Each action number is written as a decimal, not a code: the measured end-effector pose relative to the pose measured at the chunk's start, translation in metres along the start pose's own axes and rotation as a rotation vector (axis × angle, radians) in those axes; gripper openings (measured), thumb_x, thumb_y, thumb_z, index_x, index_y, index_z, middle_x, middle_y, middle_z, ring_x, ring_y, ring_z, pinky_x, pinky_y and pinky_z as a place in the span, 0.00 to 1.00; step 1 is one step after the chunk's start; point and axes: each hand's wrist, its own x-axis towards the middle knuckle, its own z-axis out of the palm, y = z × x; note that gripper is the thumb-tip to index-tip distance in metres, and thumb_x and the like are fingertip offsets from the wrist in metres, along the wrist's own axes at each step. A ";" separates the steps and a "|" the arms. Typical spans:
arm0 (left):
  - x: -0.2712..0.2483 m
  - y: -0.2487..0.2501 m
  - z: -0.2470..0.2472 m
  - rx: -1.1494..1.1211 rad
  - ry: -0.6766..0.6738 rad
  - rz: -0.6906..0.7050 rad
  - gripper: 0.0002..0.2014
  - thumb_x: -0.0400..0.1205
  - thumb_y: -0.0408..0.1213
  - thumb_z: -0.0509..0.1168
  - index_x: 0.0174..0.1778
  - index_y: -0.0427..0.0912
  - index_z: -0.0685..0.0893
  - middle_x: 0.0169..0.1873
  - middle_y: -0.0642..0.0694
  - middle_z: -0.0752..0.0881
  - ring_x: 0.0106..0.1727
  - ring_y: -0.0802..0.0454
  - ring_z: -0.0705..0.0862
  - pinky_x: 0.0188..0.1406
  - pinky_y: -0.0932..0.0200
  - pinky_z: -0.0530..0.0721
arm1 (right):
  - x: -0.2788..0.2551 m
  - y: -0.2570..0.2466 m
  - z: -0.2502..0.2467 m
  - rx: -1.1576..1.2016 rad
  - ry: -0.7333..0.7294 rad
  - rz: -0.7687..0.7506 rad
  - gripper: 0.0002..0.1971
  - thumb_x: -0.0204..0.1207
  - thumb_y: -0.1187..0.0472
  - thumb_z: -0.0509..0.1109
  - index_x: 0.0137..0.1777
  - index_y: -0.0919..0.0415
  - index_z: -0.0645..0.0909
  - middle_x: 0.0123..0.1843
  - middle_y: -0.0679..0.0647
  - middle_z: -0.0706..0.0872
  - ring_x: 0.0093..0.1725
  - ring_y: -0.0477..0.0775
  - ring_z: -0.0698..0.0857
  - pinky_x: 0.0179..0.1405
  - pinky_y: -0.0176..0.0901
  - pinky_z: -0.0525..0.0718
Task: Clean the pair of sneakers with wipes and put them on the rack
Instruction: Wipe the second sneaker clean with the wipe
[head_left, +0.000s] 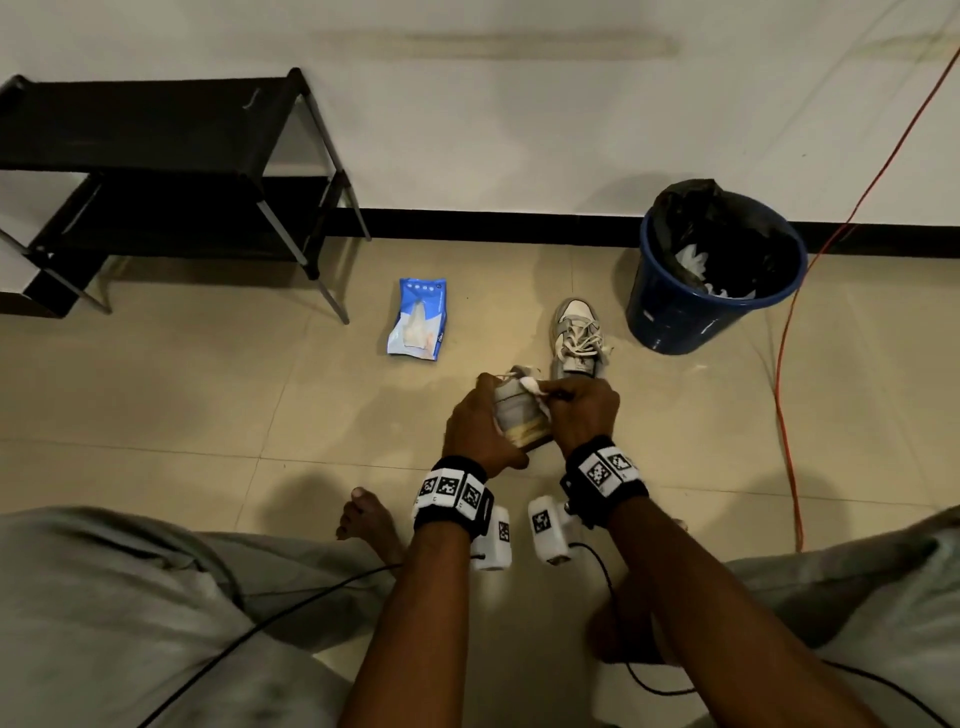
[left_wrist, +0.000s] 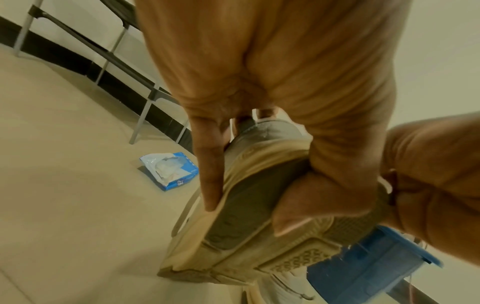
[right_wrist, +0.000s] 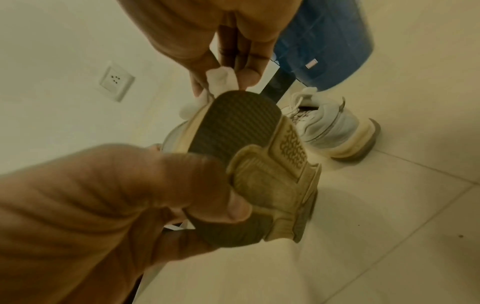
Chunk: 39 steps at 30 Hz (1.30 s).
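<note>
My left hand (head_left: 483, 426) grips a grey sneaker (head_left: 519, 415) above the floor, tipped so its tan and brown sole (left_wrist: 246, 226) faces me, thumb across the sole. My right hand (head_left: 576, 405) pinches a crumpled white wipe (head_left: 535, 387) and presses it against the sneaker's far end; in the right wrist view the wipe (right_wrist: 221, 80) sits at the rim of the sole (right_wrist: 233, 127). The second sneaker (head_left: 576, 338) stands upright on the floor just beyond, laces loose. A black two-tier rack (head_left: 156, 171) stands against the wall at far left with nothing on it.
A blue pack of wipes (head_left: 418, 319) lies open on the tiles between rack and sneakers. A blue bin (head_left: 717, 265) with a black liner and used wipes stands at right. An orange cable (head_left: 784, 395) runs down the right side. My bare feet and knees fill the foreground.
</note>
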 end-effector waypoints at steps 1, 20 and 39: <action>0.001 -0.005 -0.001 -0.019 0.009 -0.008 0.43 0.47 0.42 0.83 0.56 0.49 0.69 0.48 0.50 0.84 0.45 0.43 0.84 0.36 0.57 0.81 | -0.006 -0.003 0.001 0.033 -0.036 -0.017 0.10 0.65 0.70 0.79 0.43 0.57 0.92 0.41 0.53 0.92 0.42 0.50 0.89 0.48 0.40 0.86; 0.007 -0.015 -0.007 -0.094 0.030 -0.049 0.41 0.47 0.44 0.83 0.55 0.53 0.72 0.46 0.54 0.87 0.46 0.46 0.87 0.41 0.53 0.86 | -0.047 0.006 0.010 0.025 -0.204 -0.424 0.15 0.65 0.78 0.74 0.45 0.58 0.90 0.42 0.55 0.86 0.38 0.55 0.87 0.37 0.48 0.87; 0.006 -0.034 -0.023 -0.007 0.089 -0.093 0.46 0.49 0.44 0.83 0.63 0.64 0.70 0.57 0.52 0.82 0.56 0.47 0.83 0.51 0.52 0.85 | -0.035 0.005 0.029 0.233 -0.114 -0.116 0.16 0.66 0.78 0.74 0.43 0.56 0.90 0.43 0.54 0.90 0.43 0.51 0.88 0.48 0.48 0.88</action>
